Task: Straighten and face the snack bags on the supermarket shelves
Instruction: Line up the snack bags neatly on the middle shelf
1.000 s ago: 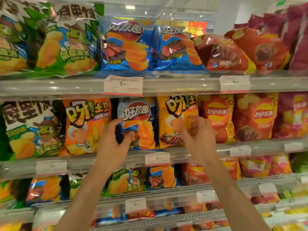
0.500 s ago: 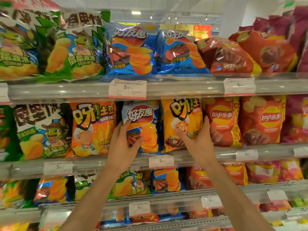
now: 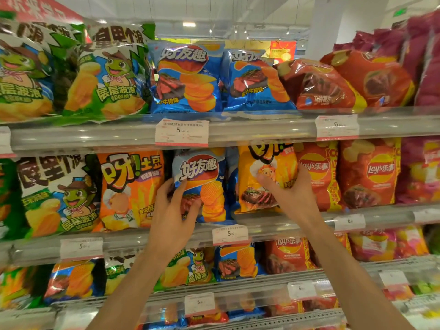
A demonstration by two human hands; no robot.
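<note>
Gripping: left hand (image 3: 175, 210) holds blue steak-crisp bag (image 3: 202, 184), fingers curled on its left edge.
R hand (image 3: 289, 194): pinches yellow fries bag (image 3: 264, 177), just right of blue; both upright.

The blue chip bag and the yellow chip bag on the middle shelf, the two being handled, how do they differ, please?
The blue chip bag tilts, its top leaning left; the yellow chip bag stands nearly straight. The left hand grips the blue chip bag's left edge; the right hand grips the yellow chip bag's right edge. Both stand side by side, fronts outward.
</note>
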